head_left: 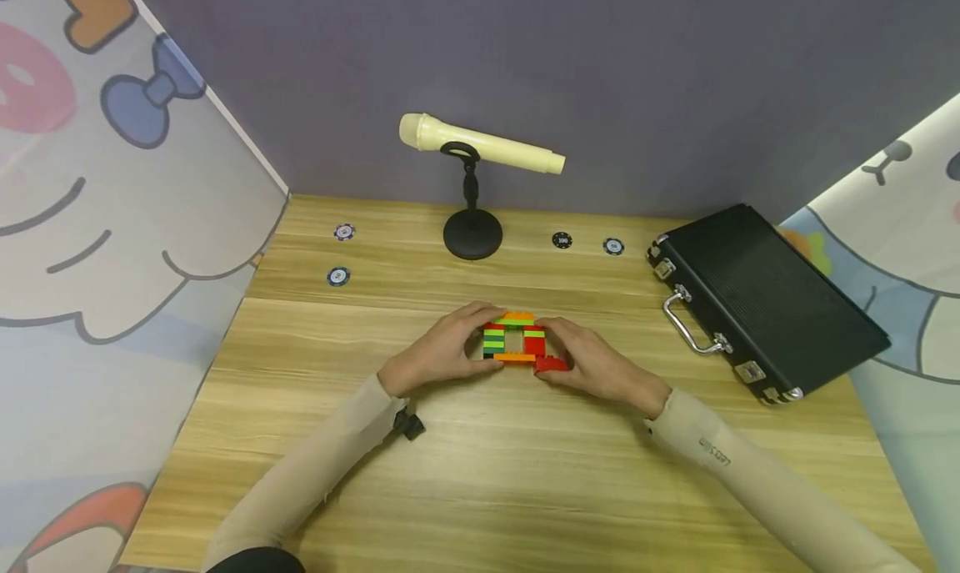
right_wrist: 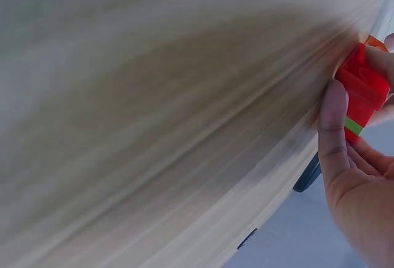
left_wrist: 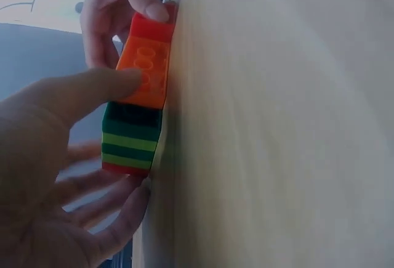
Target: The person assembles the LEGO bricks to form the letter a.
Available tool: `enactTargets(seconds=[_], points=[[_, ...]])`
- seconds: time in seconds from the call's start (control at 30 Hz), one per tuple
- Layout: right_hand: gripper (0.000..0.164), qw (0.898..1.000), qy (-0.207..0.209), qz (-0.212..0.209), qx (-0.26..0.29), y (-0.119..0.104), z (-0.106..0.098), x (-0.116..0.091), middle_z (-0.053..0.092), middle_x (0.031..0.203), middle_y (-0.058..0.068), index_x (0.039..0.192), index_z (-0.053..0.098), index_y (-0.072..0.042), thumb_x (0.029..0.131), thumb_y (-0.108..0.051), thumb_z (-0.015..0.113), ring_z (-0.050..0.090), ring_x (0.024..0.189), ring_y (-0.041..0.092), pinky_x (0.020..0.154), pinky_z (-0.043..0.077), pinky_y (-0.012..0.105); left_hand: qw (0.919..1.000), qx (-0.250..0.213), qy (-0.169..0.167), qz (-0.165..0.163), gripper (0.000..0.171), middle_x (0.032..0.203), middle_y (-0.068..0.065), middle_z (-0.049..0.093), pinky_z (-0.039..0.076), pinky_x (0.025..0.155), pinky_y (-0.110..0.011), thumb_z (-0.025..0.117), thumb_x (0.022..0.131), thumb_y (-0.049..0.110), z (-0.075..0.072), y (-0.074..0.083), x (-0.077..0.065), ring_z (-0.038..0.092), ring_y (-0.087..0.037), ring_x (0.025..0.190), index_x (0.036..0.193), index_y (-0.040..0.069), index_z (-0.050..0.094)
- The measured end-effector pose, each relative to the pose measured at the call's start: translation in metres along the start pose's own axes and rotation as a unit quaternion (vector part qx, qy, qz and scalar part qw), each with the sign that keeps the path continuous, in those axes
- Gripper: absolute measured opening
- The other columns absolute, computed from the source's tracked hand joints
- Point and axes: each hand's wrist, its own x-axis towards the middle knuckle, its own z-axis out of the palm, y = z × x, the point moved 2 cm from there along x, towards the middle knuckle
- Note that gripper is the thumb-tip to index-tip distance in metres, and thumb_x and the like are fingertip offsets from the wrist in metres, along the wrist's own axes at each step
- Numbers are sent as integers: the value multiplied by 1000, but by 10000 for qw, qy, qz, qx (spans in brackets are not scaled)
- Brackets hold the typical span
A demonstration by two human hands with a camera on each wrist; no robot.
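Observation:
A small rectangular frame of toy building bricks [head_left: 514, 359] lies on the table between both hands, with a square opening in its middle. Its left side stacks green and lime bricks [left_wrist: 129, 137]; the right side is mostly red, and orange bricks run along front and back. At the front right corner is a red brick [head_left: 553, 364]. My left hand [head_left: 442, 349] grips the left end, thumb on the front orange brick [left_wrist: 151, 89] and fingers round the back. The right hand [head_left: 600, 364] holds the right end, its thumb by the red brick [right_wrist: 363, 83].
Behind the bricks, a cream microphone [head_left: 487, 145] rests on a black stand [head_left: 472, 234]. Several poker chips lie around it, including a black chip [head_left: 562, 240] and a blue-edged chip [head_left: 338, 276]. A black case [head_left: 772, 298] with a metal handle [head_left: 690, 327] occupies the right side.

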Motion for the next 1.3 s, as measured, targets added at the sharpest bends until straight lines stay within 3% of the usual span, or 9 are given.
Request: enactTargets(seconds=[0.33, 0.77, 1.0, 1.3], points=[[76, 9998, -54, -162, -114, -5, -1, 0, 52, 144, 9, 145, 40, -12, 85, -42, 75, 53, 131, 24, 109, 44, 44, 9999, -39, -29, 147, 70, 138, 5, 50, 47, 104, -36, 81, 77, 45, -5, 0, -2, 54, -13, 121, 137, 20, 55], [74, 9988, 69, -411, -273, -6, -2, -1, 57, 138, 11, 140, 44, -10, 83, -44, 77, 59, 121, 22, 103, 50, 44, 9998, 52, -129, 159, 69, 139, 3, 52, 46, 106, -38, 82, 75, 49, -10, 3, -1, 54, -14, 125, 134, 22, 59], [70, 9982, 85, -497, -312, -1, 3, -1, 60, 131, 8, 137, 47, -10, 83, -44, 76, 60, 113, 17, 99, 52, 39, 9996, 114, -212, 135, 72, 140, 3, 52, 46, 107, -37, 83, 74, 50, -5, 2, -1, 53, -14, 125, 136, 22, 58], [70, 9990, 91, -311, -298, 1, 9, -6, 58, 136, 5, 140, 47, -14, 85, -47, 74, 59, 120, 17, 103, 50, 40, 9998, 61, -190, 77, 72, 141, 6, 51, 46, 106, -37, 82, 75, 50, 2, -1, -5, 53, -12, 125, 137, 25, 56]])
